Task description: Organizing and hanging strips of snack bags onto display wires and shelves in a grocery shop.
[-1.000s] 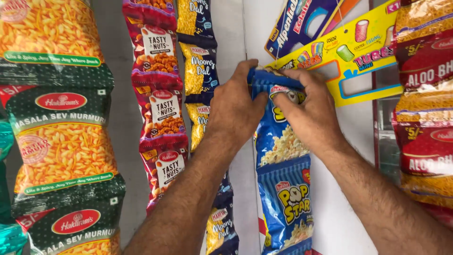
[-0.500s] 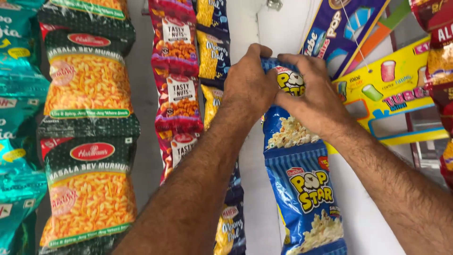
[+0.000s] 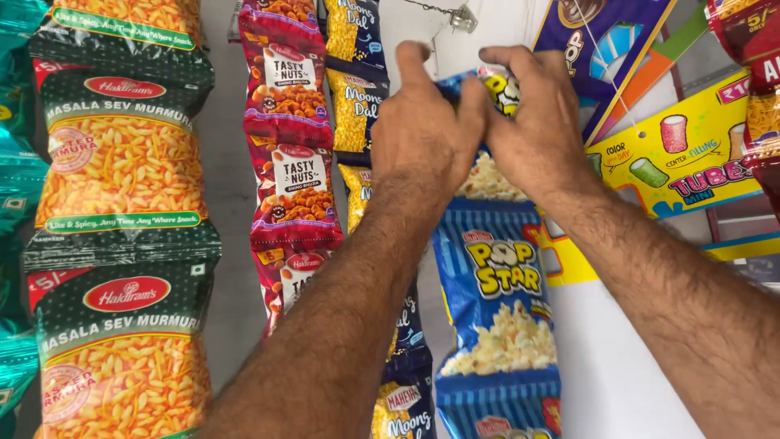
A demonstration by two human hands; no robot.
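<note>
Head view looks up a wall hung with snack strips, and the two hands cover most of what they work on: the left hand (image 3: 426, 134) and right hand (image 3: 532, 130) meet over the top packet of a blue popcorn strip (image 3: 497, 301), so only a sliver of its blue and yellow upper edge and some pale popcorn print below the knuckles can be seen. Both hands have their fingers curled shut, pinching that top packet from either side, thumbs raised; the exact grip points are hidden behind the fingers. How the strip is fastened above cannot be made out, though a small metal clip on a chain (image 3: 461, 16) hangs just over the hands. Below them the strip drops straight down, one full packet glossy blue with yellow lettering and a popcorn picture, the next cut off at the bottom edge. Left of it hang a dark blue dal strip (image 3: 356, 97), partly behind the left forearm, a maroon nut strip (image 3: 291, 162) and green-orange packets (image 3: 122, 162). A yellow card (image 3: 691, 154) sits to the right.
</note>
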